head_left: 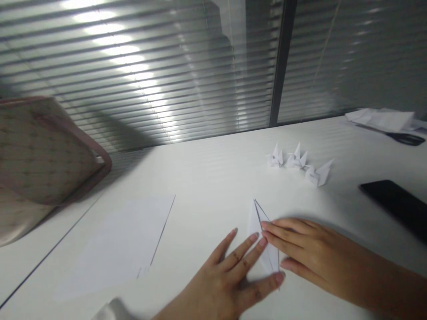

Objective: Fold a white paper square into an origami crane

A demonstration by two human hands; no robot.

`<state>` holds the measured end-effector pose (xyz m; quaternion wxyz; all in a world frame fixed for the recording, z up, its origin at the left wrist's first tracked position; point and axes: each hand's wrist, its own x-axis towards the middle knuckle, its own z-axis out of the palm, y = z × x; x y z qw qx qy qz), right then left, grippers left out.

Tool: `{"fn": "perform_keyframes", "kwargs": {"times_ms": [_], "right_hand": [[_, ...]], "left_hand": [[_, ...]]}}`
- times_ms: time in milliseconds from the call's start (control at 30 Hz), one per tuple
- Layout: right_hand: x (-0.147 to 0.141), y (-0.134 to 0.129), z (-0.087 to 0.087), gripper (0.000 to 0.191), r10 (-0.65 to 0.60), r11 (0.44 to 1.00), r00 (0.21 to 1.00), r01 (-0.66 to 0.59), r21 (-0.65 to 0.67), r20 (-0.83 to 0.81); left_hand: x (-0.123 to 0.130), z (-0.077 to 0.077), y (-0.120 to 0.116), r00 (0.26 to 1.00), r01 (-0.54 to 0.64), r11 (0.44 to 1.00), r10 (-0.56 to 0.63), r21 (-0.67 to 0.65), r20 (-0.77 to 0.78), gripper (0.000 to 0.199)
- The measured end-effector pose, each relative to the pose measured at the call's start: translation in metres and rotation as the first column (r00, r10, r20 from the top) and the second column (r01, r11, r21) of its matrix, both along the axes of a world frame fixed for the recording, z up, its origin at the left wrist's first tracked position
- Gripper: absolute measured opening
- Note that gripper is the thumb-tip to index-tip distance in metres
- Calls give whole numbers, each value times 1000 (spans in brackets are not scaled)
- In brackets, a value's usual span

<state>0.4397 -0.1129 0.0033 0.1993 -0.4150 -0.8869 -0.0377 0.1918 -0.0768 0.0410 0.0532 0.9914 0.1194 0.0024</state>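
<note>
A narrow, diamond-like piece of folded white paper [255, 220] lies flat on the white table, its point facing away from me. My left hand [230, 275] rests over its left and near side, fingers spread, the thumb on the lower tip. From the right, my right hand [310, 249] lays its outstretched fingertips on the paper's middle, close to the left fingertips. Neither hand grips the paper; both press on it. Part of the paper is hidden under the fingers. Beyond it stand three small folded paper cranes [275, 158].
Left of my hands lies a flat white paper sheet [123, 240]. A patterned bag [46, 155] with pink trim stands at far left. On the right are a black phone [396, 204], scissors [405, 138] and loose white papers [383, 118]. Window blinds [187, 71] rise behind the table.
</note>
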Motion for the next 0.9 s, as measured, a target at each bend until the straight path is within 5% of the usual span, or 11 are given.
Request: {"fn": "perform_keyframes", "kwargs": {"times_ms": [267,467,733,900], "right_hand": [[0,3,-5,26,29,994,998,-23,106,-51],[7,7,-2,22,71,994,993,-63,92,-91],[12,8,-11,22,102,993,994,-99,68,-43],[11,9,-4,26,156,986,970,-163,-23,-186]], "left_hand": [[-3,-4,2,998,63,996,-65,66,27,46],[-16,-9,-2,960,-59,994,31,93,277,45],[3,3,-2,999,-45,999,45,13,4,66],[-2,-10,-3,971,-112,994,107,8,213,39]]}}
